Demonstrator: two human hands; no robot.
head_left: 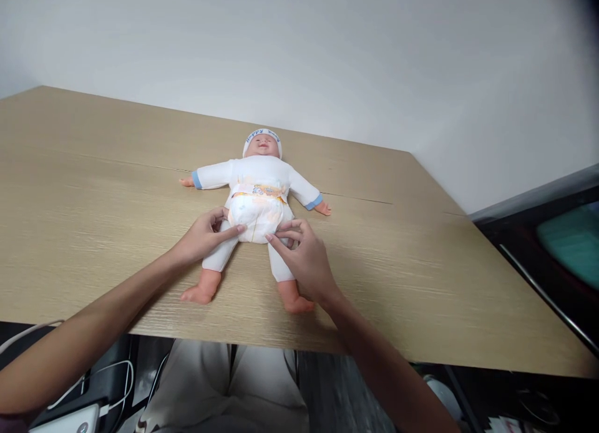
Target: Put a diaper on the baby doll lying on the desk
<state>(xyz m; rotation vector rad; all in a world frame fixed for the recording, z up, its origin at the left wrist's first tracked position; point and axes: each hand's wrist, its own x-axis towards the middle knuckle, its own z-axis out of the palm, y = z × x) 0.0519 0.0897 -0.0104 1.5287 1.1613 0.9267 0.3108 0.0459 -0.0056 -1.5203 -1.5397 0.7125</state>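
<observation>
A baby doll (260, 173) in a white suit and cap lies on its back on the wooden table (93, 189), head away from me. A white diaper (256, 216) with an orange waistband is wrapped round its hips. My left hand (202, 236) pinches the diaper's lower left edge at the doll's thigh. My right hand (306, 258) pinches the lower right edge, fingers over the other thigh. The doll's bare feet point toward me.
A white wall stands behind the table. A dark piece of furniture with a teal surface (568, 239) sits at the right. White cables (110, 383) and a white device lie below the table's front edge, beside my knees.
</observation>
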